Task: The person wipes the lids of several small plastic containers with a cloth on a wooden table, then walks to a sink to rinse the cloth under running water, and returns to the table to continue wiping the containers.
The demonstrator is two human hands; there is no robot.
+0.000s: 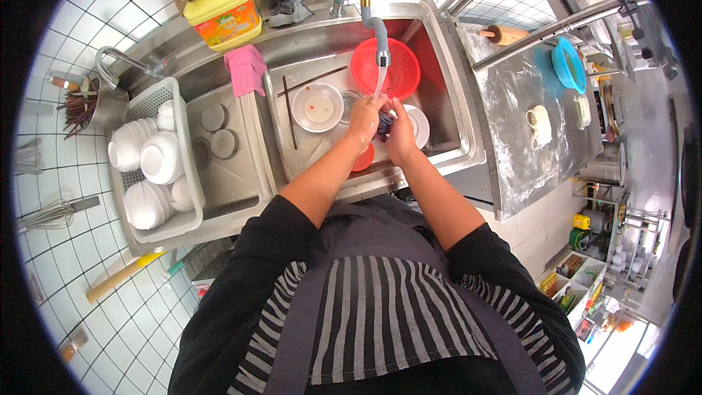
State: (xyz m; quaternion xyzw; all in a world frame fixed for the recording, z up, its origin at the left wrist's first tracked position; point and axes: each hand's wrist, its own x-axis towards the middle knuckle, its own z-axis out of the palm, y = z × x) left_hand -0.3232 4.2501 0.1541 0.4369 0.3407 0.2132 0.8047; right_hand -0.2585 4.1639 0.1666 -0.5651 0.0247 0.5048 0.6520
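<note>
Water runs from the faucet (382,55) onto my left hand (364,118). Between it and my right hand (402,134) is a dark bluish cloth (385,124), partly hidden by my fingers; both hands grip it. They are over the right basin of a steel sink (318,162). Behind them stands a red plastic bowl (362,66). A white plate (420,126) lies partly hidden beside my right hand, and a small red dish (363,160) below my wrists. Left of my hands, a white bowl (329,120) sits near two dark chopsticks (289,115).
A dish rack (192,186) of white bowls stands over the left basin. A pink cloth (245,71) drapes the divider. Behind it stands a yellow detergent jug (219,5). The floured steel table (510,175) at right bears dough (540,127) and a rolling pin (507,35).
</note>
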